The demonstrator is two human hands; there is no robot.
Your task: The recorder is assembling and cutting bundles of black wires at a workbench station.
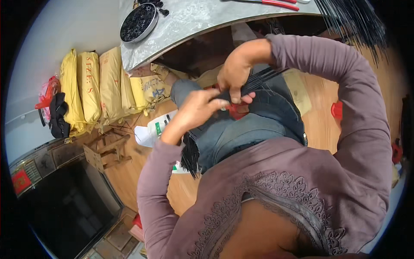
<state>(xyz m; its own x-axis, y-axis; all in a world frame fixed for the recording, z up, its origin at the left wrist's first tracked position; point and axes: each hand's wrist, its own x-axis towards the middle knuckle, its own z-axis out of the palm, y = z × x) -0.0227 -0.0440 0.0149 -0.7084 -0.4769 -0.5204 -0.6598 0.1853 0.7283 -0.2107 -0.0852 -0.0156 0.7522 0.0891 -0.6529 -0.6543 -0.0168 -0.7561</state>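
Observation:
Over my lap I hold a bundle of thin black wire-like strands point(262, 80) in both hands. My left hand point(199, 107) is closed around it, its thumb pointing right. From below my left wrist the bundle's other end point(189, 154) hangs down beside my knee. My right hand point(236, 73) reaches over from above, fingers bent down onto the strands close to the left thumb. The strands fan out to the upper right past my right wrist. Something red point(238, 111) lies on my jeans just under the hands; its kind is unclear.
On the grey table point(185, 26) ahead stand a round dish of small black parts point(138, 22) and red-handled pliers point(280, 4). More black strands point(358, 21) overhang its right end. Yellow sacks point(90, 88) lean at the left wall, near a small wooden stool point(105, 151).

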